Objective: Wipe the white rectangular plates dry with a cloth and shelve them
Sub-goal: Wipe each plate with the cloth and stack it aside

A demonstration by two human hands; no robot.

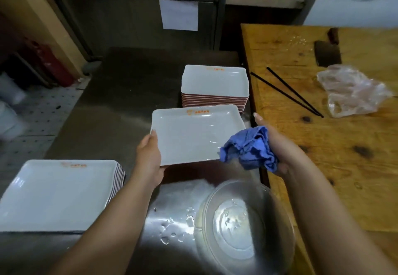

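- The left hand (148, 156) holds a white rectangular plate (193, 133) by its near-left corner, thumb lying on the rim and fingers curled underneath; that grip keeps the plate in the air above the steel desk (120, 94), face up and tilted slightly.
- The held plate has an orange print at its far edge and shows wet streaks on its right half.
- The right hand (277, 145) has its grip closed round a crumpled blue cloth (249, 148), which touches the plate's near-right corner; the forefinger sticks up past the cloth.
- A stack of plates (215, 85) with reddish rims stands at the desk's right edge, just behind the held plate.
- A second stack of plates (58, 193) lies at the desk's near-left corner, close beside the left forearm.
- A clear bowl (243, 221) with some water in it sits at the desk's near-right part, below the right forearm; water drops lie on the steel just left of it.
- To the right stands a wooden table (336, 145), butted against the desk.
- On the wooden table lie two black chopsticks (288, 93), a crumpled clear plastic bag (353, 90) just beside their tips, and a dark cleaver (327, 53) toward the far edge.
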